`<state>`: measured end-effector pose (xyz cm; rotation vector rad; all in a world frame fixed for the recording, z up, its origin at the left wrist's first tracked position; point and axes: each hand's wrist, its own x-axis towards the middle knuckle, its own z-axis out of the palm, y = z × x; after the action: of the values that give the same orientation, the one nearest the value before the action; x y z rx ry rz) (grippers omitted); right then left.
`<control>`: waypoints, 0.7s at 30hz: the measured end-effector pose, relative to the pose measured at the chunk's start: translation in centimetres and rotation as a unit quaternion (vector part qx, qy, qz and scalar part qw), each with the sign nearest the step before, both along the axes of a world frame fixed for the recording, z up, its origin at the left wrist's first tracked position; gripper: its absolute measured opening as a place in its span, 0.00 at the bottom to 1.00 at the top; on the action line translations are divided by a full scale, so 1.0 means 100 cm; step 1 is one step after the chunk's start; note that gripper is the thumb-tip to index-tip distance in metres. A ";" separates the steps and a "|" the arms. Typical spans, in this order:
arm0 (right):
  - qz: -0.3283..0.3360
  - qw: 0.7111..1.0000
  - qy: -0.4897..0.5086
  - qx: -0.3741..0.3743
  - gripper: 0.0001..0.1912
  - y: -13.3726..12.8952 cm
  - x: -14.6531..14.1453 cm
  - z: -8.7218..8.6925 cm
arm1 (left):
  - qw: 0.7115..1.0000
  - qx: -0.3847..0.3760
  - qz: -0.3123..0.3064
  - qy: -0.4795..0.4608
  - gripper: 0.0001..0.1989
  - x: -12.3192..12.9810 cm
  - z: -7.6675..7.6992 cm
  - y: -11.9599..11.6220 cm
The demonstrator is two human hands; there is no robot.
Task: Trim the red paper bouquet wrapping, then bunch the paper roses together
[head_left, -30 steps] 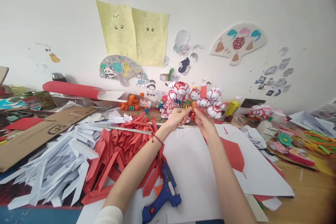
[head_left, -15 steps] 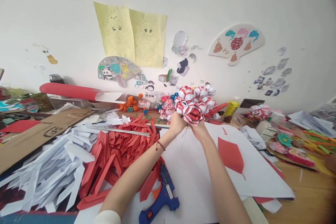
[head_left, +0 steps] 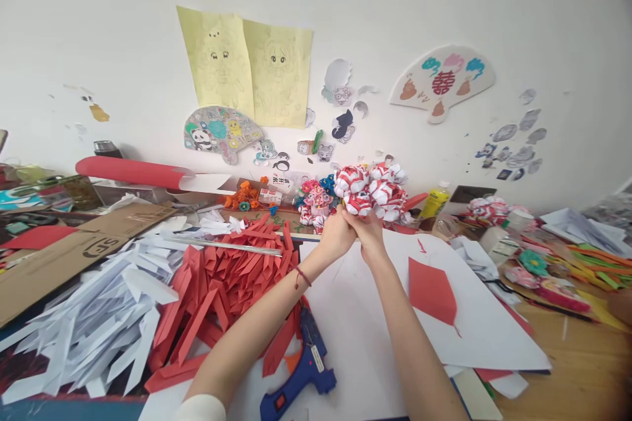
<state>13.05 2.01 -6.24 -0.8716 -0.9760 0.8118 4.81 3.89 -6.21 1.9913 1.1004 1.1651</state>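
Note:
A bunch of red-and-white folded paper flowers (head_left: 371,189) stands over the far middle of the table, its blooms close together. My left hand (head_left: 338,237) is closed below the blooms, around the wire stems. Pressed against it, my right hand (head_left: 369,233) is closed there too. Most of the stems are hidden by the fingers; a few thin wire ends show faintly beneath. A blue glue gun (head_left: 310,368) lies on white paper (head_left: 353,335) between my forearms. Folded red paper strips (head_left: 247,263) are piled left of my left forearm.
Folded white strips (head_left: 108,302) and a cardboard piece (head_left: 83,250) cover the left side. Thin metal wires (head_left: 232,245) lie across the red pile. A red paper piece (head_left: 432,293) rests on the white sheet. At the back stands a yellow bottle (head_left: 435,200) before the wall.
The bunch has turned, so a large front bloom no longer faces me. My hands have come together under the flowers, where before they were slightly apart.

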 end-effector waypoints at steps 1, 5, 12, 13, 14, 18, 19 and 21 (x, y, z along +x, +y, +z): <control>-0.013 1.000 0.010 -0.004 0.19 0.001 0.001 0.000 | 1.000 0.017 -0.001 0.015 0.08 0.000 0.001 -0.001; -0.057 0.998 0.033 -0.014 0.17 0.004 0.006 0.001 | 0.994 0.073 -0.021 0.073 0.13 0.003 0.003 -0.005; -0.091 0.995 0.041 -0.026 0.26 0.002 0.011 0.002 | 0.990 0.106 -0.051 0.074 0.12 0.002 0.005 -0.008; -0.083 0.995 0.045 -0.023 0.25 0.002 0.012 0.002 | 0.991 0.107 -0.056 0.066 0.10 0.001 0.006 -0.008; -0.077 0.996 0.049 -0.013 0.25 0.001 0.013 0.003 | 0.991 0.104 -0.067 0.056 0.09 0.000 0.006 -0.008; -0.065 0.996 0.056 0.000 0.19 -0.002 0.019 0.004 | 0.982 0.064 -0.175 0.005 0.13 -0.003 0.007 -0.006; -0.056 0.997 0.050 0.003 0.17 -0.002 0.022 0.004 | 0.977 0.052 -0.208 -0.013 0.14 -0.004 0.006 -0.005; -0.029 0.999 0.033 0.008 0.15 -0.003 0.027 0.003 | 0.962 0.029 -0.265 -0.052 0.17 -0.004 0.005 -0.005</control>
<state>15.73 1.74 -5.93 -0.8495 -0.8939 0.7772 4.40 3.43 -5.66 2.0628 0.4355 0.9995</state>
